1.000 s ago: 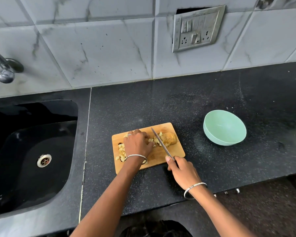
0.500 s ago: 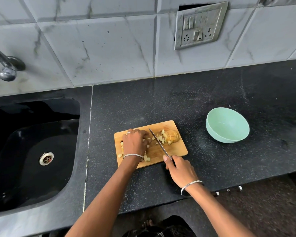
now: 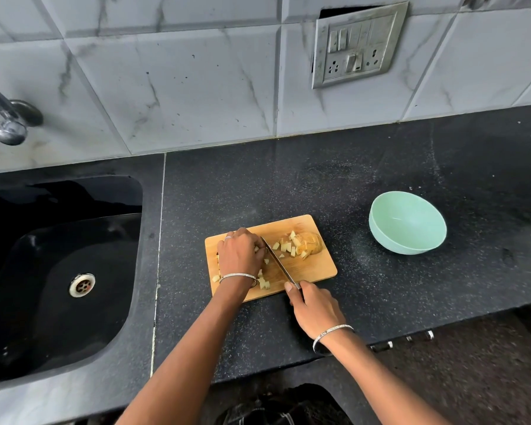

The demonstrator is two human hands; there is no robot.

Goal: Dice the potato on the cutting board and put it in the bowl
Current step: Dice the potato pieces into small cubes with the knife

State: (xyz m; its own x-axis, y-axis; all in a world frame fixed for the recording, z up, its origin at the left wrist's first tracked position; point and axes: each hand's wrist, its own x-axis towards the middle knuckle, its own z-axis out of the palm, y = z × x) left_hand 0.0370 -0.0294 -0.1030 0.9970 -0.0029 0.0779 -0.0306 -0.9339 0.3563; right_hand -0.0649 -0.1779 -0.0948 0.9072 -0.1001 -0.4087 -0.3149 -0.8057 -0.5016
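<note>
A small wooden cutting board [image 3: 313,269] lies on the black counter. Diced potato pieces [image 3: 290,246] are scattered on it, with an uncut potato end [image 3: 314,244] at the far right of the board. My left hand [image 3: 239,253] is curled over potato pieces at the board's left side. My right hand [image 3: 314,306] grips the handle of a knife [image 3: 278,262], whose blade lies slantwise across the board right beside my left fingers. A mint-green bowl [image 3: 406,222], with nothing in it, stands to the right of the board.
A black sink [image 3: 59,271] with a metal drain fills the left side, with a tap [image 3: 10,118] above it. The tiled wall carries a switch panel [image 3: 357,46]. The counter's front edge [image 3: 411,323] runs just below my right hand.
The knife blade has shifted left across the board, up against my left fingers. My left hand stays over the pieces. The view has drifted slightly.
</note>
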